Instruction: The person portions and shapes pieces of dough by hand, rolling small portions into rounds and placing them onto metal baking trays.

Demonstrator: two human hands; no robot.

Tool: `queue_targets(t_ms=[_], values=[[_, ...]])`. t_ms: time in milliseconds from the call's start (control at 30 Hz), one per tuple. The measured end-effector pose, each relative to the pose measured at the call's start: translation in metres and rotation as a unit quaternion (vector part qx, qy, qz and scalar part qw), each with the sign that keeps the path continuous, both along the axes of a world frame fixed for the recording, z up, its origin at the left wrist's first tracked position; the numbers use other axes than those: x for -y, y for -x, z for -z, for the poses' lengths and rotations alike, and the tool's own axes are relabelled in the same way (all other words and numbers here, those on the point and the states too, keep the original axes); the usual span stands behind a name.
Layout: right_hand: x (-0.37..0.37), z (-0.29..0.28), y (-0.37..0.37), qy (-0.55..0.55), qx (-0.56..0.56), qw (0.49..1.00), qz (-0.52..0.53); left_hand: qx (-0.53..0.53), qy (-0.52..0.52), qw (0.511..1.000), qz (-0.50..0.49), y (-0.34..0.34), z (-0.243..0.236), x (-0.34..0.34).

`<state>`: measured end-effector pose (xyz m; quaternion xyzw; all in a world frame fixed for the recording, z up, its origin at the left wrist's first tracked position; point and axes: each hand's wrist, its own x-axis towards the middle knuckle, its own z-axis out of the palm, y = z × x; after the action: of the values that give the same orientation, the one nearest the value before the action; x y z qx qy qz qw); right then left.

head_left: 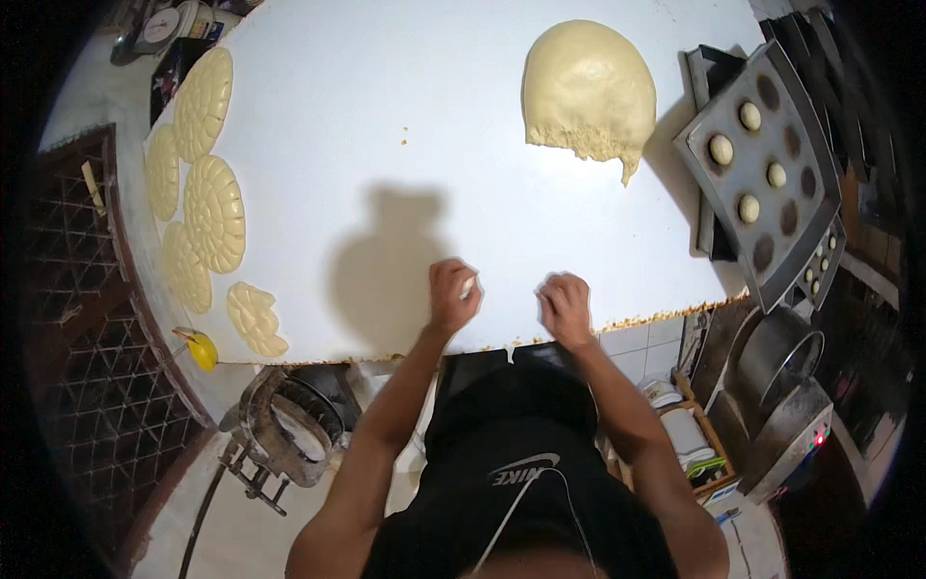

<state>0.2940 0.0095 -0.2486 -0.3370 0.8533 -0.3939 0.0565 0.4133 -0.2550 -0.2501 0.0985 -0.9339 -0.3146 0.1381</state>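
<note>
Pale dough piece [468, 287], small and smooth, pinched in the left hand [451, 294]; right hand [565, 307] beside it, curled shut, contents hidden.

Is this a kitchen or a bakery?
Probably a bakery workroom: a big lump of dough sits on a white table, round scored dough discs lie along its edge, and a baking tray holds small dough balls.

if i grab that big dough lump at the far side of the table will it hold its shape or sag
The big dough lump would probably sag and stretch: its torn lower edge hangs ragged. It looks heavy for one hand, being far bulkier than the dough balls in the tray. It may stick to the white table.
</note>
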Motion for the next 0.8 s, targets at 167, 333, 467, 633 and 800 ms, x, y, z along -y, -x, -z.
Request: queue_targets(t_ms=[167,333,467,633,800], values=[[0.07,-0.008,0.052,-0.073,-0.087,0.965,0.236,-0.027,0.08,0.973,-0.214,0.06,0.014,0.052],[-0.009,0.019,-0.029,0.016,-0.011,1.0,0.005,0.004,-0.035,0.999,0.02,-0.044,0.027,0.09],[0.08,-0.01,0.035,-0.07,-0.125,0.949,0.282,-0.049,0.053,0.987,-0.141,0.041,0.012,0.081],[0.01,0.004,-0.041,-0.016,-0.003,0.997,0.072,0.0,-0.032,0.999,0.001,-0.05,0.022,0.12],[0.093,-0.001,-0.004,-0.049,-0.076,0.96,0.264,-0.019,0.0,0.992,-0.121,0.017,0.011,0.077]])
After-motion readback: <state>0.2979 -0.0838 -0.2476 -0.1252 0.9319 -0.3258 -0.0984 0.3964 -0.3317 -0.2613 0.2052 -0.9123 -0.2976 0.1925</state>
